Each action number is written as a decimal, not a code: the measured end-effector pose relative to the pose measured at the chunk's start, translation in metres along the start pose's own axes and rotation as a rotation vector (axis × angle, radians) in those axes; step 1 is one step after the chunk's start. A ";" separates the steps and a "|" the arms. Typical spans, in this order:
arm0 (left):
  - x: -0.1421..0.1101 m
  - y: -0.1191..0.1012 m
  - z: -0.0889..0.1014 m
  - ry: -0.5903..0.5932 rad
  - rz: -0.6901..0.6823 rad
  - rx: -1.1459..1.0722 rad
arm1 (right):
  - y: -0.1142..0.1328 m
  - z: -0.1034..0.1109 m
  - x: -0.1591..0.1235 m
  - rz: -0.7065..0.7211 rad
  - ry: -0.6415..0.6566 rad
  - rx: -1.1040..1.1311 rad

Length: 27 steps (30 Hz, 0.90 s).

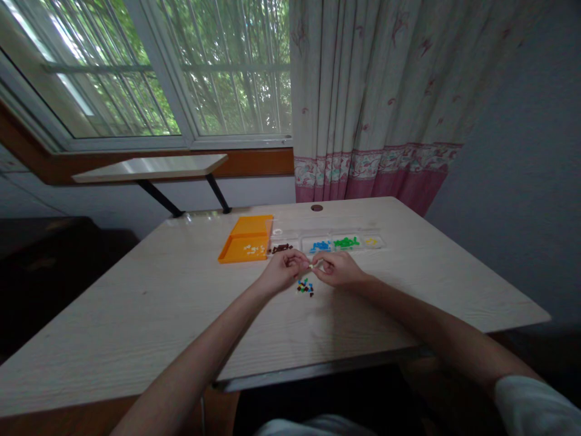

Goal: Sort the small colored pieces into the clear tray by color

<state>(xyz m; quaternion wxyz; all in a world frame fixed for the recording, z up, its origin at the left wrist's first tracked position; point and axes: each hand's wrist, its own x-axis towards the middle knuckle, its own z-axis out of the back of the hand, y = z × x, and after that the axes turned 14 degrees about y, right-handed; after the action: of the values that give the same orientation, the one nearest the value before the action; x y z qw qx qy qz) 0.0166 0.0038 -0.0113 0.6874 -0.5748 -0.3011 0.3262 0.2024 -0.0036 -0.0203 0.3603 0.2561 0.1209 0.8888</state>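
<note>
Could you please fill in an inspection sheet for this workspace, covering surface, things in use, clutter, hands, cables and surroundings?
Surface: pale wood-grain table.
Things in use: orange tray with white pieces; beside it, clear tray with brown pieces, blue pieces, green pieces and yellow pieces; mixed pile loose on the table.
Clutter: brown disc near the far edge, possibly a fitting.
Hands: left hand and right hand both grip a small pale piece at the fingertips.
Cables: thin pale strand below the near edge, possibly a cable.
Surroundings: barred window, patterned curtain, raised shelf.
</note>
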 end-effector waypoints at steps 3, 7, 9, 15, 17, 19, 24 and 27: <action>0.000 0.001 0.003 -0.093 -0.072 0.219 | 0.000 0.002 -0.001 -0.018 -0.053 -0.016; -0.004 -0.004 0.002 -0.132 -0.180 0.552 | -0.002 0.003 -0.001 0.002 -0.085 -0.032; -0.006 -0.008 0.001 -0.123 -0.216 0.623 | -0.002 0.002 -0.001 0.012 -0.098 -0.036; -0.008 -0.010 -0.003 -0.132 -0.306 0.677 | 0.000 0.002 0.000 0.021 -0.100 -0.047; -0.008 -0.009 -0.003 -0.132 -0.321 0.689 | 0.001 0.003 0.001 0.018 -0.095 -0.045; -0.008 -0.008 -0.003 -0.136 -0.327 0.703 | 0.002 0.002 0.001 0.011 -0.096 -0.045; -0.008 -0.007 -0.003 -0.149 -0.358 0.742 | 0.001 0.000 0.001 0.007 -0.096 -0.050; -0.009 -0.007 -0.003 -0.161 -0.394 0.749 | 0.000 0.000 0.001 -0.017 -0.064 -0.029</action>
<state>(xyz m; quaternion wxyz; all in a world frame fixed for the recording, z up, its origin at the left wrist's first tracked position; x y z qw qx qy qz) 0.0148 -0.0059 -0.0052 0.8719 -0.1900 -0.3188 0.3194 0.2015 -0.0030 -0.0198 0.3751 0.2780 0.0983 0.8788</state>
